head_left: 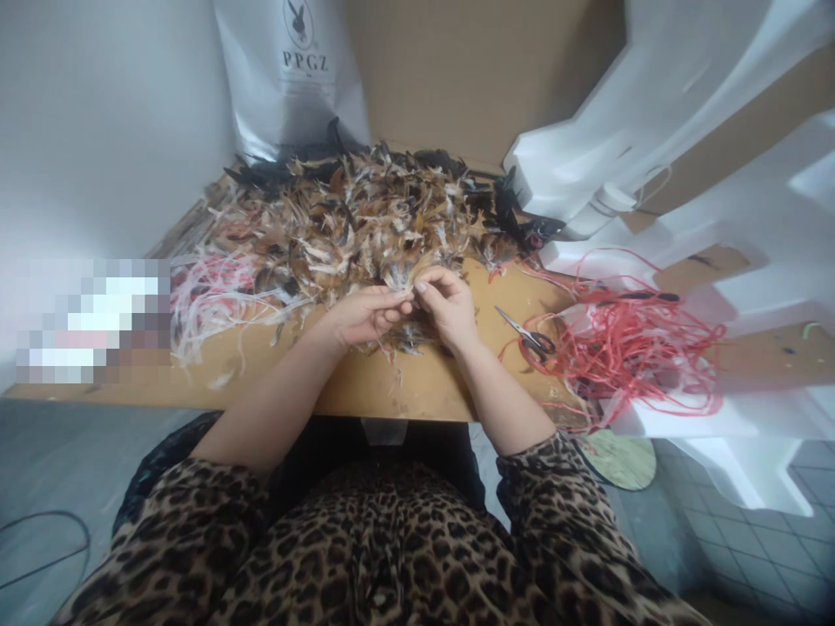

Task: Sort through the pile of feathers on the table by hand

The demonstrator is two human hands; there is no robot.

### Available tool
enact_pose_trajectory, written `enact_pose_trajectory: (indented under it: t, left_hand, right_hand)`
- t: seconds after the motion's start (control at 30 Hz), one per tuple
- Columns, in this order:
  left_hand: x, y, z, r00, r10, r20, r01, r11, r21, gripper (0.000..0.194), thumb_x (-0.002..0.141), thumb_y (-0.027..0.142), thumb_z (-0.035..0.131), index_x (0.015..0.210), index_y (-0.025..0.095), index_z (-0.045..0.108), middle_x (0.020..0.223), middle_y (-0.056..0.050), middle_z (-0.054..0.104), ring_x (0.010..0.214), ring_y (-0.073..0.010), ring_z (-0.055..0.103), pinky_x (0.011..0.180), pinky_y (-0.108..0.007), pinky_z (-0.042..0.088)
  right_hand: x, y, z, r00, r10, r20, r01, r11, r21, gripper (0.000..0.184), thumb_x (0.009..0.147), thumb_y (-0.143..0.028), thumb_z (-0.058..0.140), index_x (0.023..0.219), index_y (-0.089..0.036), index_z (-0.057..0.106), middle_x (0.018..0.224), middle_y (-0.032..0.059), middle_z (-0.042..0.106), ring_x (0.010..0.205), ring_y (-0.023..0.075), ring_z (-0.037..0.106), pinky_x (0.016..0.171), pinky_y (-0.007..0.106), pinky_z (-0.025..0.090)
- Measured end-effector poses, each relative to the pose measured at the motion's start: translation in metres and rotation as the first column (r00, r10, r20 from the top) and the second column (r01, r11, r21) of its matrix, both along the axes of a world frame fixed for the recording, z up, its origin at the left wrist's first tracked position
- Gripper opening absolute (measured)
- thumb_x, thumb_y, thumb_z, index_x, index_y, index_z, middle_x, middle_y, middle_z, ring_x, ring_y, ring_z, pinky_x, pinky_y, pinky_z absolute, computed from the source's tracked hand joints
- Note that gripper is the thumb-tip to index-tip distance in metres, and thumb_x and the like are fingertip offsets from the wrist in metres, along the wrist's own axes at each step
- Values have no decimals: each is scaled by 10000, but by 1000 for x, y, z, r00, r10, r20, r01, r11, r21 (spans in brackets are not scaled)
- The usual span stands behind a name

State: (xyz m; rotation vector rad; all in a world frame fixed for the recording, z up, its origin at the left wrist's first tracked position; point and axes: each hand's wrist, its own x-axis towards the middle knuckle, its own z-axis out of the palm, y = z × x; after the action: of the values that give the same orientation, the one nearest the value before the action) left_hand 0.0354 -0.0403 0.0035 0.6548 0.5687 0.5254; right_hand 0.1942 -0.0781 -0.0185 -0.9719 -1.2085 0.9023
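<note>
Over the front of the wooden table, my left hand (370, 315) and my right hand (451, 306) meet with their fingertips nearly touching. Both are closed in a pinch on a small tuft of feathers (399, 276), pale at the base. The exact grip point is partly hidden by the fingers. Just beyond the hands spreads a large heap of brown, tan and black feathers (365, 209). Below the fingers lie a few more dark feathers (410, 337) and a thin reddish strand.
Scissors (530, 335) with dark handles lie right of my hands, beside a tangle of red plastic strips (643, 348). White and pink strips (212, 300) lie at the left. A white printed bag (297, 87) stands behind the heap; white foam pieces (587, 130) lean at the right.
</note>
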Motion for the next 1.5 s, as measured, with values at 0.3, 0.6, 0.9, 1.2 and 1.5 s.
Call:
enact_pose_trajectory:
  t: [0.3, 0.6, 0.9, 1.2, 1.5]
  left_hand:
    - [-1, 2, -5, 999, 24, -28, -21, 996, 92, 117, 800, 100, 718, 696, 64, 677, 605, -22, 627, 426, 10, 472, 414, -68, 364]
    - [8, 0, -9, 903, 355, -242, -182, 826, 533, 170, 792, 220, 728, 688, 97, 676, 552, -22, 650, 451, -61, 552, 460, -167, 419]
    - [9, -2, -8, 916, 315, -248, -140, 831, 539, 178, 754, 249, 766, 699, 106, 675, 534, -21, 647, 467, -80, 565, 471, -186, 430]
    - [6, -2, -3, 951, 207, -231, -112, 923, 369, 147, 788, 147, 706, 655, 85, 709, 483, -18, 603, 434, -50, 505, 464, -168, 382]
    - [5, 1, -9, 951, 216, -223, -117, 916, 385, 169, 767, 215, 750, 671, 80, 715, 529, -33, 641, 444, -48, 525, 458, -160, 388]
  right_hand:
    - [-2, -1, -1, 1000, 18, -13, -18, 998, -63, 308, 763, -503, 728, 842, -218, 641, 673, -40, 560, 558, 79, 438, 557, 231, 377]
    - [-4, -1, 2, 996, -85, 10, 86, 981, -172, 359, 721, -525, 752, 758, -186, 640, 558, -61, 501, 510, 65, 368, 502, 219, 310]
    - [-4, 0, 2, 997, -72, -29, 64, 976, -209, 323, 669, -461, 782, 709, -186, 617, 564, -58, 525, 509, 62, 378, 500, 217, 315]
    - [-2, 1, 2, 989, -31, -147, -4, 974, -229, 305, 634, -402, 824, 705, -181, 625, 553, -62, 564, 476, 48, 383, 475, 209, 273]
    - [-2, 1, 4, 991, -46, -125, 10, 961, -276, 317, 631, -440, 808, 736, -181, 659, 510, -69, 516, 465, 53, 358, 467, 220, 241]
